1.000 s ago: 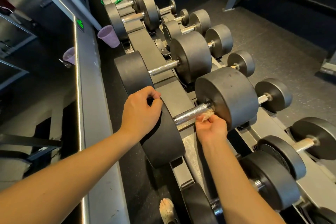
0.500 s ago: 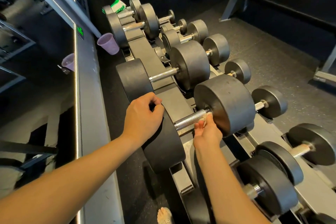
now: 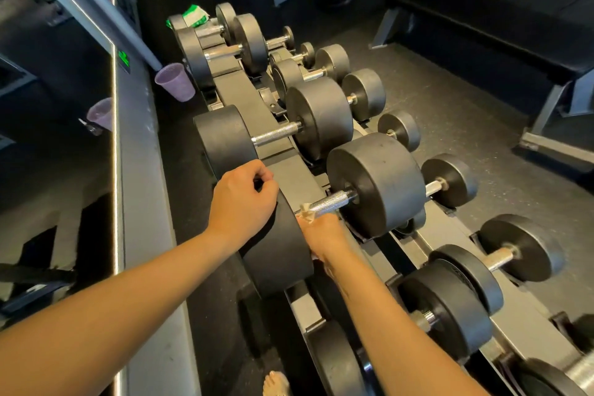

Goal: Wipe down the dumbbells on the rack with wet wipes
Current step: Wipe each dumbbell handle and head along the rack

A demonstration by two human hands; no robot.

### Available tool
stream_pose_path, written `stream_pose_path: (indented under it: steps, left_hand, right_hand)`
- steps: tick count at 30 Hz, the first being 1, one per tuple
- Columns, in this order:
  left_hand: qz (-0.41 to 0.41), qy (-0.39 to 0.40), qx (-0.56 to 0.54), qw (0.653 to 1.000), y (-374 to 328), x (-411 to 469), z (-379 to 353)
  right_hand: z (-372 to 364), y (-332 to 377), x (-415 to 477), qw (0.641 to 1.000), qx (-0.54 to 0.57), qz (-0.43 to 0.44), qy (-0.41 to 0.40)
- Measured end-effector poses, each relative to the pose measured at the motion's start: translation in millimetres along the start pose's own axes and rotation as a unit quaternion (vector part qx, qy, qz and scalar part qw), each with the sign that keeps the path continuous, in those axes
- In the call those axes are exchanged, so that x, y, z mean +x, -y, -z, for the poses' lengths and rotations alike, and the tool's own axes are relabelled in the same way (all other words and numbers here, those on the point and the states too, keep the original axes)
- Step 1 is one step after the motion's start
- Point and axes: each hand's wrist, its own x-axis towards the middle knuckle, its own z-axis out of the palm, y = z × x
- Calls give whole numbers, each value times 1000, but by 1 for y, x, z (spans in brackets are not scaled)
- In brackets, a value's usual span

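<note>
Head view: the right fingers, hidden under the right hand [image 3: 324, 235], pinch a crumpled off-white wet wipe [image 3: 306, 210] against the knurled steel handle [image 3: 332, 200]. A second ago the wipe sat by the outer black rubber head [image 3: 376, 183]. Now it is beside the inner black rubber head [image 3: 276, 254], so this handle's pass looks finished. The left hand [image 3: 242, 199] curls over that inner head's rim, on the grey metal rack [image 3: 297, 172]. How far the wipe wraps underneath is hidden.

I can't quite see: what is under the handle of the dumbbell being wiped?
The right hand, its fingers holding a crumpled wipe against the handle. The hand covers the part of the rack directly below.
</note>
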Motion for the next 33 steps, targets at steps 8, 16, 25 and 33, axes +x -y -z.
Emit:
stream_pose_path:
  steps: [8, 16, 25, 33]
  left_hand:
    - [-2, -2, -10, 1000, 2, -1, 1]
    - [9, -3, -27, 1000, 5, 1, 0]
    - [-3, 1, -31, 1000, 8, 1, 0]
    - [2, 5, -27, 1000, 9, 3, 0]
  right_hand:
    - [28, 40, 7, 580, -715, 390, 14]
    - [41, 54, 39, 693, -646, 320, -25]
    - [43, 41, 25, 709, -593, 369, 101]
    - [23, 68, 27, 760, -561, 294, 146]
